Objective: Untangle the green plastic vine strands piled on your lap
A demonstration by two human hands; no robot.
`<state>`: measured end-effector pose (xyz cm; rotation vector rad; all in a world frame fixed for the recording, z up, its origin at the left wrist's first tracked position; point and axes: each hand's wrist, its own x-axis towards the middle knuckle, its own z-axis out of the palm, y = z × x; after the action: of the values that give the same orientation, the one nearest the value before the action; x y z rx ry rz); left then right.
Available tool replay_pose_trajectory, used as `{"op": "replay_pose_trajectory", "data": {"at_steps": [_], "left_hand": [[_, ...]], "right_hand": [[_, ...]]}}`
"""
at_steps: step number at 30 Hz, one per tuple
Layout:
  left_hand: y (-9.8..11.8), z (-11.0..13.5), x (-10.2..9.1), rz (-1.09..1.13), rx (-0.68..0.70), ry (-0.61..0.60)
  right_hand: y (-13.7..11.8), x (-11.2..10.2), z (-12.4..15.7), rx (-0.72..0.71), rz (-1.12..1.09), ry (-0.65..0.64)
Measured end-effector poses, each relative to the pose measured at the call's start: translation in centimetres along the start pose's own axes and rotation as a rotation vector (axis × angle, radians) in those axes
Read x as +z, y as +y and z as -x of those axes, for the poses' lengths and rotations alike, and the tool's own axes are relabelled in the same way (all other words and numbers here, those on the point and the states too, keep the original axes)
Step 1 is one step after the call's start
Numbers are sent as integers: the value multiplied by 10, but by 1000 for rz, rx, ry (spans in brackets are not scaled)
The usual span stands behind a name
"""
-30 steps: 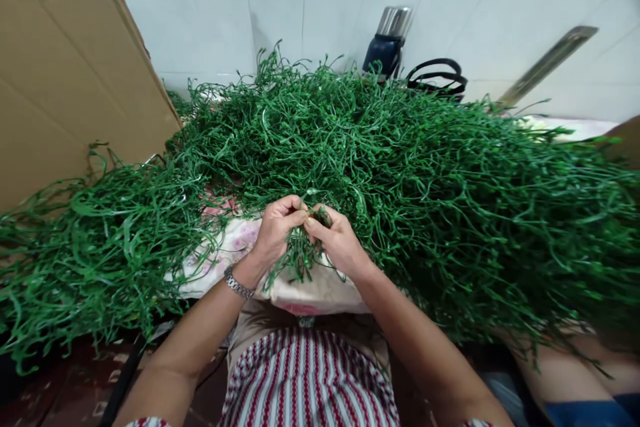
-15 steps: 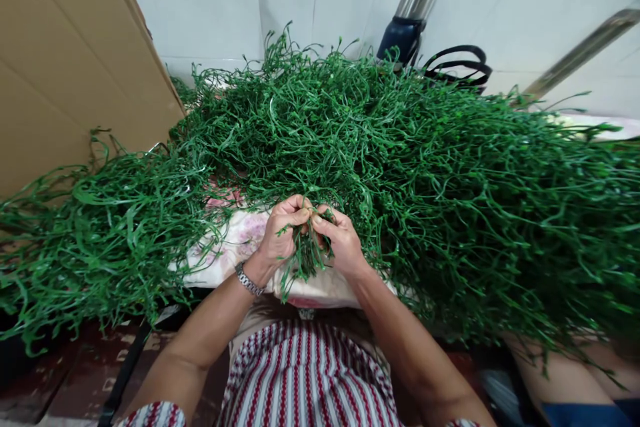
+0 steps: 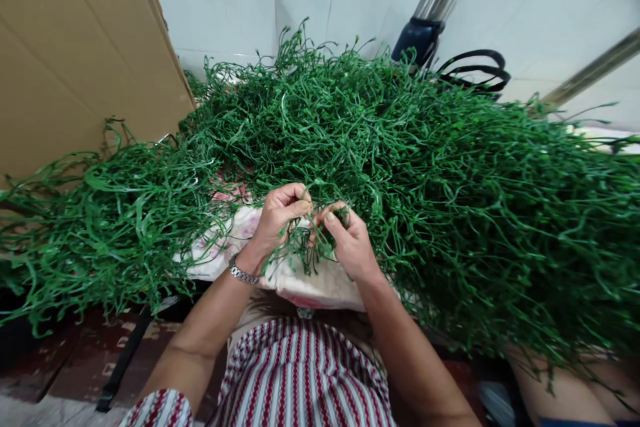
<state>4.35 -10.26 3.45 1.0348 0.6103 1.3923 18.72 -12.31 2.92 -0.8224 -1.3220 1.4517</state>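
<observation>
A huge heap of green plastic plant stems covers a table under a flowered cloth. My left hand, with a metal watch at the wrist, pinches a small bunch of green stems at the heap's near edge. My right hand is closed on the same bunch, finger and thumb touching it right beside the left. The bunch hangs down between both hands over the cloth's edge.
A tall cardboard sheet leans at the left. Behind the heap stand a dark blue flask and a black strap against the white tiled wall. Another person's bare knee shows at the lower right.
My hands stay together on the bunch, with the fingers shifting slightly. The view has drifted a little to the left and down.
</observation>
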Motion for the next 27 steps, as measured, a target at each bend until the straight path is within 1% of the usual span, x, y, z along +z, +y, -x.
{"op": "replay_pose_trajectory", "data": {"at_steps": [3,7,10,12,13,15,17,19,23,27], "left_hand": [[-3,2,-1,-57,-5,-26],[-4,4,1,-157,98,30],[-3,6,3,-259,166,63],[-4,6,4,-266,173,67],[-5,6,4,-228,158,66],[-8,6,4,-70,90,58],[-10,5,3,106,-6,36],[-11,4,3,230,-98,7],[-10,3,3,305,-212,-12],[-10,6,6,319,-243,18]], "right_hand": [[1,2,0,29,-42,13],[4,9,2,132,-51,-5],[6,13,3,167,0,-22],[5,14,4,177,-4,-33],[5,14,4,167,-4,-27],[3,15,4,112,25,-6],[2,14,4,32,110,1],[3,13,5,-36,210,-23],[6,9,7,-131,382,-58],[7,3,7,-202,523,-106]]}}
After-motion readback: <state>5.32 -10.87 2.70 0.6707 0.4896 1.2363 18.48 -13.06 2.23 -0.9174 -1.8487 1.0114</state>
